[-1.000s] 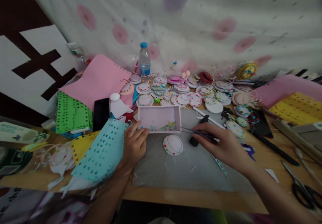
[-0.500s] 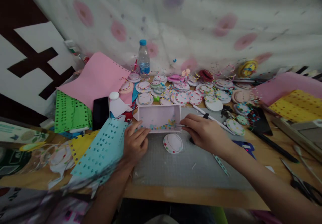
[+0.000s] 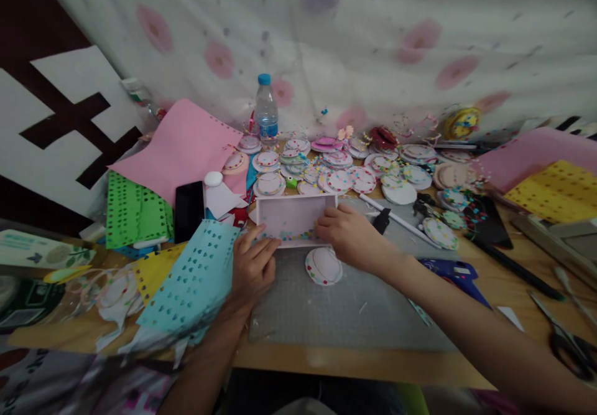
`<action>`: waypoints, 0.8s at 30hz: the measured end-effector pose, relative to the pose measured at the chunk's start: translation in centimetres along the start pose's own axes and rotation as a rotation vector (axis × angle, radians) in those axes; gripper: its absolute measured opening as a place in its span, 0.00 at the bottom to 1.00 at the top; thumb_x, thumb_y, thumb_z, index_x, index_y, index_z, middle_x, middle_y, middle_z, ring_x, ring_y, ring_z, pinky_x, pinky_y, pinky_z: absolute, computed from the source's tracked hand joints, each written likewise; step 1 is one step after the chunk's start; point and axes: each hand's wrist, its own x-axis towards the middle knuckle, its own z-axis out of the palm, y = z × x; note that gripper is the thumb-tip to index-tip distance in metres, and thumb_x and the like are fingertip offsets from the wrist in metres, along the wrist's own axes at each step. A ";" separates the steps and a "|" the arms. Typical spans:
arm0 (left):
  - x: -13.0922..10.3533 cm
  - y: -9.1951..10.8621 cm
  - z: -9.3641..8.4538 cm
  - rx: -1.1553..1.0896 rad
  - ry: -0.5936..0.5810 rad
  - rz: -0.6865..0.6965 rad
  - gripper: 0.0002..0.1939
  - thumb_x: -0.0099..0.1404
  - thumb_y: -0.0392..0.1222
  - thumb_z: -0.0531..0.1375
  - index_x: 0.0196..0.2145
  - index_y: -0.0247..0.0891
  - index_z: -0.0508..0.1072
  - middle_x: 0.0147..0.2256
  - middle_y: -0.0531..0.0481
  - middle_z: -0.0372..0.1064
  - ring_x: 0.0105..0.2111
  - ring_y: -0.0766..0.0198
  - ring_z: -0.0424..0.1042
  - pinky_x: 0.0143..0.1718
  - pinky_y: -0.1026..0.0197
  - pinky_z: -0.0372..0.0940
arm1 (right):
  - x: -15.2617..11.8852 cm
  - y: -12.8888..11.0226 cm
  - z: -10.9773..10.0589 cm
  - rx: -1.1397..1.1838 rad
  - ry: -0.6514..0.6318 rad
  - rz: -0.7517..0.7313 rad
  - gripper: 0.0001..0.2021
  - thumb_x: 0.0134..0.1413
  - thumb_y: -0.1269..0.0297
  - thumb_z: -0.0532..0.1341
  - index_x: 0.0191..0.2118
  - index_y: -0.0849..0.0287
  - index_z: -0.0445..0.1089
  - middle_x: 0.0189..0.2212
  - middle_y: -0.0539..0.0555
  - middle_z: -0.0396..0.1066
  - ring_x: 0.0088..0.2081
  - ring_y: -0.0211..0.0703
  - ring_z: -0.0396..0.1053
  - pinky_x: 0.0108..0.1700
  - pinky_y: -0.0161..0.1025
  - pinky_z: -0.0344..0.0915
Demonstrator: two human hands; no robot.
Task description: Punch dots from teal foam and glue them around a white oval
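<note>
A shallow white box [image 3: 296, 208] stands at the back of the grey cutting mat [image 3: 345, 309], with small coloured pieces [image 3: 298, 236] along its near inner side. My left hand [image 3: 254, 262] rests at the box's near left corner, fingers apart and some over the rim. Over the box's right end is my right hand [image 3: 347, 234], its fingers closed together inside the rim; what they hold, if anything, is hidden. Just in front of the box lies a round white paper disc [image 3: 324, 266] with coloured dots round its edge.
Behind the box are several decorated paper discs [image 3: 269, 183] and a water bottle [image 3: 267, 113]. Punched blue foam [image 3: 189, 275] and a phone [image 3: 189, 211] lie left. On the right are scissors [image 3: 555, 328], a white pen [image 3: 396, 219] and a blue tool [image 3: 454, 275].
My right hand has moved left and further into the box, over the coloured pieces. The thin tool seen at its fingertips before is no longer visible. My left hand stays by the corner.
</note>
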 end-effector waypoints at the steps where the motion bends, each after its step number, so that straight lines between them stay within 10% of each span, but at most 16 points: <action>1: 0.0 0.0 0.0 0.000 -0.001 -0.001 0.17 0.57 0.26 0.54 0.40 0.40 0.76 0.34 0.48 0.77 0.50 0.50 0.69 0.47 0.47 0.61 | 0.2 0.0 0.2 0.000 0.004 -0.020 0.07 0.48 0.79 0.58 0.28 0.60 0.69 0.28 0.53 0.70 0.35 0.45 0.61 0.36 0.42 0.46; 11: -0.1 0.0 0.1 -0.030 0.003 -0.001 0.18 0.57 0.26 0.54 0.41 0.38 0.76 0.35 0.47 0.77 0.51 0.50 0.68 0.47 0.46 0.62 | -0.1 1.1 -0.2 -0.113 0.279 0.069 0.07 0.55 0.74 0.56 0.29 0.60 0.67 0.26 0.52 0.68 0.32 0.44 0.58 0.36 0.42 0.45; 24: 0.0 0.0 0.0 -0.032 0.005 0.014 0.17 0.57 0.24 0.54 0.41 0.37 0.75 0.35 0.46 0.77 0.51 0.50 0.67 0.47 0.46 0.62 | -1.7 1.6 -0.5 0.045 0.227 0.065 0.09 0.61 0.67 0.54 0.39 0.62 0.70 0.30 0.54 0.71 0.33 0.43 0.65 0.36 0.40 0.47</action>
